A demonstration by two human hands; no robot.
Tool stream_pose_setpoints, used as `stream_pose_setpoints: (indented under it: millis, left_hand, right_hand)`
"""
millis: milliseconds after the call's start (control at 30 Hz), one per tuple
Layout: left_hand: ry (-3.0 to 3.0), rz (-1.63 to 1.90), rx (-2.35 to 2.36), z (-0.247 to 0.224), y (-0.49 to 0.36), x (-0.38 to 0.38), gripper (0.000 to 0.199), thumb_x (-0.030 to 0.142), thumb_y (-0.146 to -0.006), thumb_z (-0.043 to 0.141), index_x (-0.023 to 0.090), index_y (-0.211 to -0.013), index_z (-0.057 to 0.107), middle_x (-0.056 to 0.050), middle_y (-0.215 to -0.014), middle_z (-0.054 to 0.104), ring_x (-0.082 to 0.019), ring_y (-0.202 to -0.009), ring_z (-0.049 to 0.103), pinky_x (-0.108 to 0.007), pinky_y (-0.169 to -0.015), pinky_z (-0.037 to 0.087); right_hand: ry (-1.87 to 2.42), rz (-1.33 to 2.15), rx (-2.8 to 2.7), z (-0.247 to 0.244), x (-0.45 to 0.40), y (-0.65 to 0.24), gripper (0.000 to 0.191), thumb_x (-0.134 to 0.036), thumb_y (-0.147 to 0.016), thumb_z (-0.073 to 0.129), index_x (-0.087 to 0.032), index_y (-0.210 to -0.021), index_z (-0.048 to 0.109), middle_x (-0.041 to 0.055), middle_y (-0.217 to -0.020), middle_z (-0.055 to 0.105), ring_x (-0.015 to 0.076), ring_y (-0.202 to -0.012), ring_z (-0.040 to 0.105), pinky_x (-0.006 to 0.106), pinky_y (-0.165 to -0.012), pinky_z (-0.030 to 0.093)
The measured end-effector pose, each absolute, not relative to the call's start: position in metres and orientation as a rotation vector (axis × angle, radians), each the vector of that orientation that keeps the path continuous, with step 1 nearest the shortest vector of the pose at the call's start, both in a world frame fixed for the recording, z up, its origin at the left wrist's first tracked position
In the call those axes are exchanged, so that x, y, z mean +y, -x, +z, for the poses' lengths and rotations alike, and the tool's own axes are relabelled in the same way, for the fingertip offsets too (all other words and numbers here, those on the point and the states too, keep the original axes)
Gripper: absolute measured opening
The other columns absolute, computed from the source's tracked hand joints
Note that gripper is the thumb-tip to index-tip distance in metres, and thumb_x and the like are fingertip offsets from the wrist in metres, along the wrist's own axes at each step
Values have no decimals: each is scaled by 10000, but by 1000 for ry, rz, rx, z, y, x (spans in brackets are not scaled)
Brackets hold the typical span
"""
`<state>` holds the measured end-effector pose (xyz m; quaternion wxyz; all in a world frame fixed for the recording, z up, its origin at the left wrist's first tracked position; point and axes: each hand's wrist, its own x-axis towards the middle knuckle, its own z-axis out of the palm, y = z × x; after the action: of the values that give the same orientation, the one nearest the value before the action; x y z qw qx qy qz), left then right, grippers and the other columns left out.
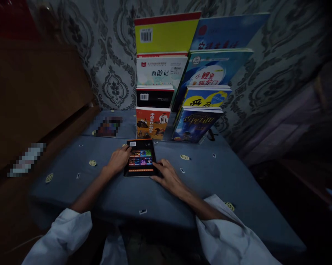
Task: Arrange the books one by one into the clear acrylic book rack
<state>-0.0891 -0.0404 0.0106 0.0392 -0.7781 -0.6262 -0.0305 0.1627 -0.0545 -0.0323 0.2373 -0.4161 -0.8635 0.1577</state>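
Observation:
A black book (140, 157) with rows of small coloured pictures and a barcode lies flat on the grey-blue tablecloth (121, 198). On its left edge rests my left hand (118, 159), its fingertips near the upper left corner. My right hand (167, 175) is at the book's lower right edge, thumb and forefinger spread apart and touching it. Just behind the book stands an orange book (153, 123) at the front of the left stack, and to its right a dark blue book (196, 124) fronts the right stack.
Books stand in two stepped stacks, with a yellow one (168, 36) and a large blue one (226, 31) at the back. A blurred-out item (108, 126) lies at the table's back left. Brown wooden furniture (33, 99) borders the left side; patterned wallpaper is behind.

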Motion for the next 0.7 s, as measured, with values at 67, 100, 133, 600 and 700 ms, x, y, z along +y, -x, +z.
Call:
stream_pose_setpoints:
  millis: [67,100,133,600,700]
  left_hand:
    - [2357,-98,-1913,8,86,-35,335,208,-1021,351,161,-1244,597,-144,-1298,625,-249,-1164,635,-378,-983,499]
    - [2348,-99,-1910,6,86,-32,328,202,-1018,356,158,-1239,594,-147,-1287,628,-249,-1165,632,-381,-992,491]
    - [2343,-99,-1907,5,86,-30,324,197,-1016,359,156,-1237,592,-150,-1285,626,-249,-1163,631,-384,-1000,483]
    - [2376,-279,-1900,-11,91,-4,332,191,-1000,396,117,-1282,555,-164,-1407,567,-261,-1297,551,-396,-1078,433]
    - [2409,-353,-1884,-15,91,5,325,198,-986,417,124,-1261,574,-167,-1405,573,-263,-1307,549,-402,-1091,433]
  right_hand:
    - [1141,443,-2374,-30,-52,-160,504,-316,-806,763,-241,-1290,643,98,-1090,606,282,-1036,585,447,-912,536]
    - [1142,447,-2374,-29,-51,-158,501,-324,-805,766,-235,-1284,649,100,-1078,608,285,-1028,584,452,-909,537]
    - [1139,451,-2372,-28,-51,-156,494,-333,-806,767,-234,-1277,654,101,-1068,609,288,-1024,583,456,-905,539]
    - [1159,325,-2340,-39,-52,-153,517,-426,-824,752,-264,-1301,637,108,-1197,620,302,-1100,568,476,-938,493]
    - [1185,323,-2356,-40,-52,-153,548,-436,-830,746,-245,-1327,618,124,-1280,603,306,-1157,548,475,-956,481]
